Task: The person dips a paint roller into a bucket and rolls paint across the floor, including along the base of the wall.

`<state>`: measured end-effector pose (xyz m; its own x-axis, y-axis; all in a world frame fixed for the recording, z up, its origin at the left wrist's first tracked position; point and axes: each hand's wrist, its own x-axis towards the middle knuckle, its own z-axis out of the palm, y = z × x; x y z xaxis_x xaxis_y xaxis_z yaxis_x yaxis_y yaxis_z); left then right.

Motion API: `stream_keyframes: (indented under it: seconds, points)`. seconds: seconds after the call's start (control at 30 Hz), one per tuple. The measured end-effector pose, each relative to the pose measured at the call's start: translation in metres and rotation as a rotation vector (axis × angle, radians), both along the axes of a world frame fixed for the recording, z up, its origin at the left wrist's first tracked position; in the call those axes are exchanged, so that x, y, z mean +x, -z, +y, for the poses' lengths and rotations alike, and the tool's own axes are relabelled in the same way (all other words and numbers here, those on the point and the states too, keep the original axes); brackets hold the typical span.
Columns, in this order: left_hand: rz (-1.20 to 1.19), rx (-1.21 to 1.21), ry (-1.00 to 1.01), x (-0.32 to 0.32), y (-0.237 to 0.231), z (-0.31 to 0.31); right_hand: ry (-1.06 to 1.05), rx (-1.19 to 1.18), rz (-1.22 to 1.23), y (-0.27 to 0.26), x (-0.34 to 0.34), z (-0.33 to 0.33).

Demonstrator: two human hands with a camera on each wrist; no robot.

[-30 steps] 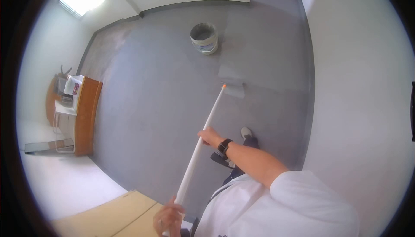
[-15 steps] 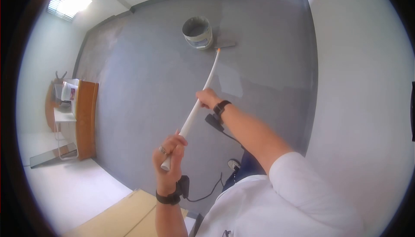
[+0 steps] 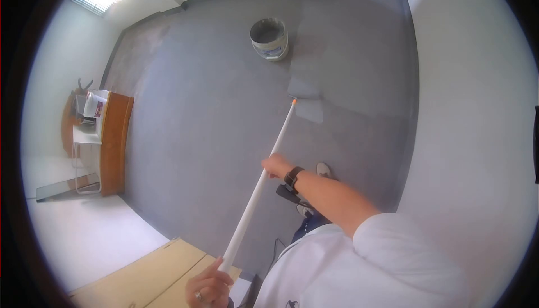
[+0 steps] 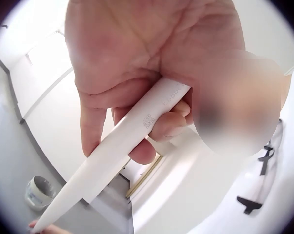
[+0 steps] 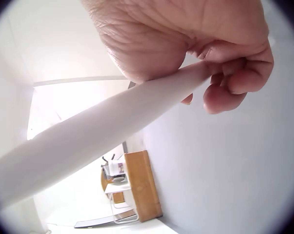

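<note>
A long white pole [image 3: 247,210] runs slanting up from the bottom of the head view. Its orange tip meets a paint roller [image 3: 307,97] lying on the grey floor. My left hand [image 3: 209,286] grips the pole's near end, and in the left wrist view its fingers [image 4: 164,127] wrap round the printed tube [image 4: 122,129]. Further along, my right hand [image 3: 277,165] holds the pole at about its middle; curled fingers [image 5: 224,99] show in the right wrist view. Around the roller is a lighter, shiny wet patch [image 3: 310,111].
Ahead of the roller, slightly left, stands a white bucket [image 3: 273,51] with grey inside. A wooden cabinet [image 3: 116,145] and a small white table [image 3: 87,135] stand at left. A white wall [image 3: 471,128] bounds the right side. My shoes [image 3: 323,170] are below the roller.
The roller went forward beside the bucket, then came back toward me over the wet patch. Both hands moved forward and back with the pole, keeping their grip.
</note>
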<state>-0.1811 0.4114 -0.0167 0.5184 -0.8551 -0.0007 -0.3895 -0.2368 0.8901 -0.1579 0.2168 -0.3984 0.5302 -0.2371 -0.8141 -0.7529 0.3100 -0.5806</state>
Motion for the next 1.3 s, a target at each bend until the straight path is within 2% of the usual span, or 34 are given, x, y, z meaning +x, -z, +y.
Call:
stream_keyframes:
  seconds: [0.03, 0.07, 0.13, 0.23, 0.3, 0.37, 0.47, 0.5, 0.53, 0.63, 0.67, 0.7, 0.77, 0.83, 0.9, 0.93, 0.97, 1.03, 1.07, 1.13, 1.2, 1.27, 1.3]
  points:
    - [-0.072, -0.006, 0.031, 0.001, 0.001, 0.000, 0.097, 0.079, 0.068, -0.008, 0.000, -0.003]
    - [-0.073, -0.009, 0.027, 0.000, 0.005, -0.004, 0.093, 0.076, 0.067, -0.004, -0.001, -0.006]
    - [0.036, -0.039, 0.067, -0.004, 0.021, -0.012, 0.237, 0.126, 0.008, 0.009, -0.009, -0.009]
    - [0.084, -0.046, 0.118, 0.006, 0.058, -0.030, 0.249, 0.114, -0.052, 0.014, -0.005, -0.046]
    - [0.047, -0.091, 0.133, 0.015, 0.085, -0.059, 0.339, 0.047, -0.144, 0.032, 0.009, -0.066]
    - [0.010, -0.128, 0.149, 0.014, 0.107, -0.079, 0.290, 0.012, -0.095, 0.022, 0.010, -0.090]
    - [0.048, -0.136, 0.047, 0.007, 0.126, -0.079, 0.229, -0.070, 0.022, 0.027, 0.006, -0.091]
    - [0.009, -0.109, 0.135, 0.004, 0.134, -0.077, 0.209, -0.112, 0.089, 0.046, 0.006, -0.091]
    - [-0.030, -0.083, 0.222, 0.001, 0.139, -0.075, 0.157, -0.137, 0.031, 0.067, 0.005, -0.086]
    - [-0.009, -0.031, 0.169, -0.008, 0.116, -0.045, 0.190, -0.058, 0.026, 0.088, 0.001, -0.052]
    - [0.002, -0.033, 0.100, -0.015, 0.109, -0.031, 0.086, -0.095, -0.002, 0.109, 0.001, -0.036]
    - [0.008, -0.036, 0.032, -0.022, 0.101, -0.016, 0.083, -0.090, -0.007, 0.118, -0.001, -0.019]
    - [0.023, 0.070, 0.026, -0.035, 0.072, 0.000, -0.156, -0.221, -0.150, 0.129, -0.008, 0.011]
    - [-0.017, 0.542, -0.061, -0.055, 0.038, 0.032, -0.072, -0.020, -0.115, 0.145, -0.011, 0.049]
    - [-0.075, 0.457, -0.059, -0.060, 0.025, 0.042, 0.079, 0.151, -0.025, 0.096, -0.019, 0.059]
    - [-0.128, 0.368, -0.047, -0.060, 0.024, 0.044, 0.079, 0.147, -0.027, 0.085, -0.020, 0.063]
    - [-0.127, 0.364, -0.042, -0.057, 0.025, 0.042, 0.097, 0.158, -0.012, 0.081, -0.021, 0.067]
    - [-0.024, 0.199, -0.088, -0.055, 0.024, 0.042, 0.116, 0.173, 0.011, 0.080, -0.023, 0.064]
    - [-0.028, 0.191, -0.074, -0.070, 0.012, 0.077, 0.138, 0.207, -0.059, 0.077, -0.034, 0.095]
    - [-0.087, 0.270, -0.004, -0.067, 0.012, 0.060, 0.155, 0.247, -0.126, 0.078, -0.026, 0.083]
    - [-0.064, 0.285, 0.022, -0.068, 0.012, 0.092, 0.257, 0.169, -0.068, 0.058, -0.027, 0.095]
    - [-0.037, 0.306, 0.036, -0.052, 0.029, 0.083, 0.326, 0.099, -0.080, 0.069, -0.022, 0.079]
    - [-0.006, 0.145, 0.115, -0.039, 0.039, 0.058, 0.144, -0.126, -0.154, 0.096, -0.017, 0.055]
